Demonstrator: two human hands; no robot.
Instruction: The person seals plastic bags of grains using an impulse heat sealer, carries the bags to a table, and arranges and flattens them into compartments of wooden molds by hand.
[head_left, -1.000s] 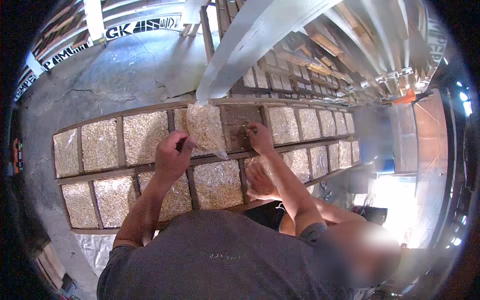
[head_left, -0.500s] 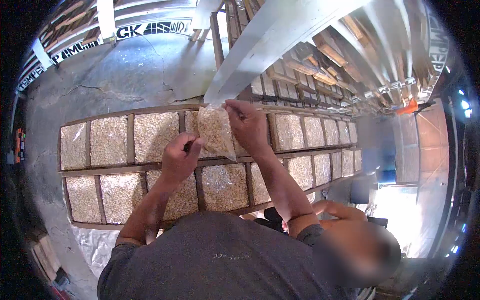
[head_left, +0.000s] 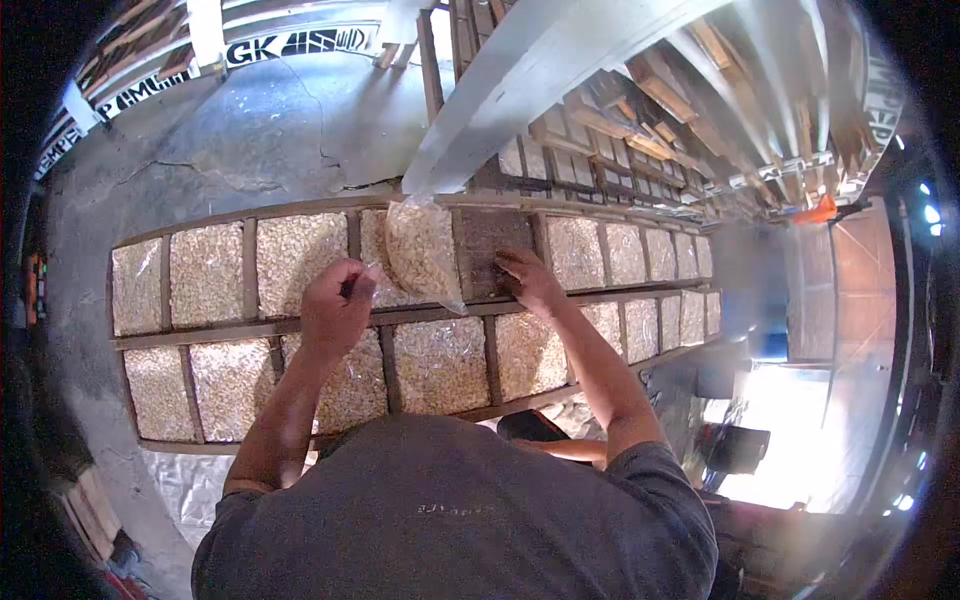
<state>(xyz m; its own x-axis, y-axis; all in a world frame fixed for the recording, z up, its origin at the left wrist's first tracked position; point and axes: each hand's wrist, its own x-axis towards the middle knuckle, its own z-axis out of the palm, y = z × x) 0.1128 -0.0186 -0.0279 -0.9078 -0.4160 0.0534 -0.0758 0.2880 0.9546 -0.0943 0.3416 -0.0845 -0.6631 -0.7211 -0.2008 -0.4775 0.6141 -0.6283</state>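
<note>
A clear plastic bag of pale beans or grains (head_left: 422, 250) lies tilted across a divider in the upper row of a wooden rack (head_left: 215, 334), partly over another filled bag. Just left of its lower edge is my left hand (head_left: 338, 300), fingers curled together in a pinch; what they grip is too small to make out. My right hand (head_left: 530, 283) is over the bare brown compartment (head_left: 487, 240) to the right of the tilted bag, fingers bent; whether they hold anything is hidden. Filled bags (head_left: 440, 365) lie in the lower row.
A pale slanted post (head_left: 500, 95) rises beyond the rack. Behind it at the right are more wooden racks (head_left: 650, 110) with bags. Part of another person's arm (head_left: 580, 450) shows below the rack. A dark container (head_left: 738, 448) stands at the right.
My right hand has moved off the tilted bag, right and down to the bare compartment. My left hand has shifted slightly left. The other person has mostly gone out of sight.
</note>
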